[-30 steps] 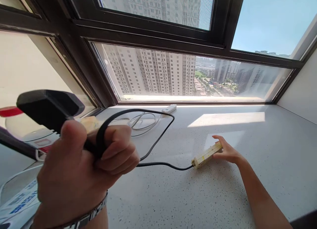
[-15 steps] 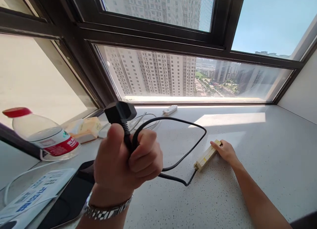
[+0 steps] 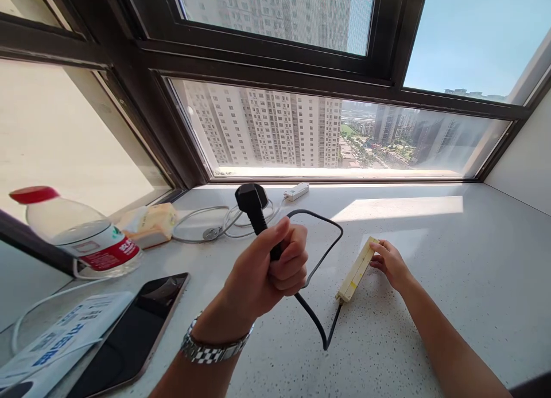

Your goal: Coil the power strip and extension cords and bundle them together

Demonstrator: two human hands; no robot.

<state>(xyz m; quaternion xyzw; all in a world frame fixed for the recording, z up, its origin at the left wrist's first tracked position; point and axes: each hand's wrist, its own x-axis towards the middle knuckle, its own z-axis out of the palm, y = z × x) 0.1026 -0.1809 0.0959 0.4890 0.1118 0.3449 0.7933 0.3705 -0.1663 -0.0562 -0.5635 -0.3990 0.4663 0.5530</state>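
My left hand [image 3: 271, 266], with a metal watch at its wrist, is closed around the black power cord just below its plug [image 3: 251, 200]. The plug points up and away, above the counter. From my fist the black cord [image 3: 317, 320] loops behind and runs to the lower end of a cream power strip [image 3: 356, 273]. My right hand [image 3: 391, 265] pinches the strip's far end between thumb and fingers. The strip lies slanted, its side with yellow marks facing me; whether it touches the counter I cannot tell.
A white power strip [image 3: 297, 191] with a coiled white cord and plug [image 3: 212, 233] lies by the window. At left are a red-capped bottle [image 3: 101, 246], a tissue pack [image 3: 148, 223], a dark tablet or phone [image 3: 133, 335] and a white printed package [image 3: 60, 338] on the speckled counter [image 3: 379, 352].
My left hand has moved right and away from me with the plug, uncovering the white plug and the dark device. The cream strip has tilted slightly in my right hand.
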